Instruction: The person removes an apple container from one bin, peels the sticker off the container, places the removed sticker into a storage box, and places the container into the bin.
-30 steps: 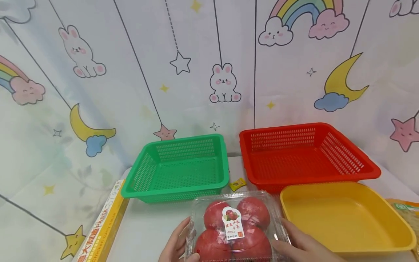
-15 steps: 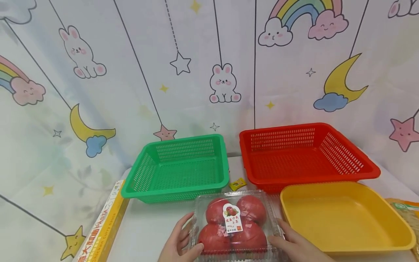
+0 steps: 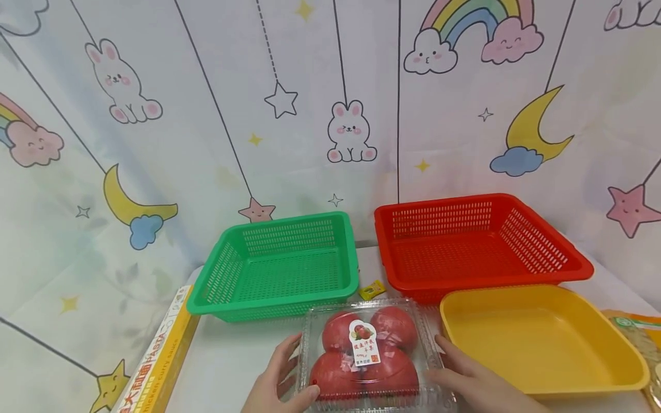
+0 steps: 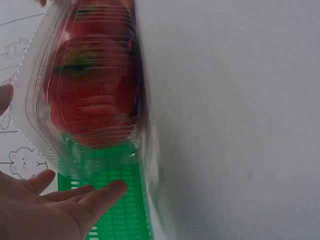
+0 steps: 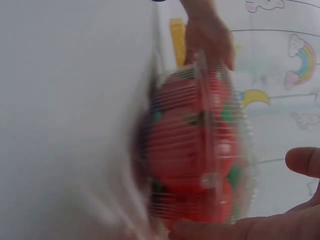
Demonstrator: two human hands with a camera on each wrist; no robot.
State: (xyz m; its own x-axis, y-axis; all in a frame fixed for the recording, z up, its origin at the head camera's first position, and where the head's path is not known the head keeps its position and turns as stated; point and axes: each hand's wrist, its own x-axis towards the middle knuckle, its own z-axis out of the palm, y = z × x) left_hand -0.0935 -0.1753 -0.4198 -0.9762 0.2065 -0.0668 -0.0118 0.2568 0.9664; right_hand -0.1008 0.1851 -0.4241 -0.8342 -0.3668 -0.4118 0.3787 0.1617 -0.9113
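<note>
Holding a clear box (image 3: 369,355) of four red apples, the left hand (image 3: 279,381) and right hand (image 3: 472,384) gripped its two sides, fingers bent round the edges. The box sat on the white table (image 3: 232,361), in front of the green basket (image 3: 279,267) and beside the yellow tray (image 3: 537,338). Its sticker (image 3: 364,343) was too small to read. A yellow carton (image 3: 155,361) said "PASTA".

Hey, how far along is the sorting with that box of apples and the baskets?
Nothing looks sorted: the green mesh basket, red mesh basket and yellow plastic tray hold nothing. In hand: the clear plastic clamshell of red apples, left hand and right hand on its sides. The small yellow packet and yellow pasta box lie outside.
</note>
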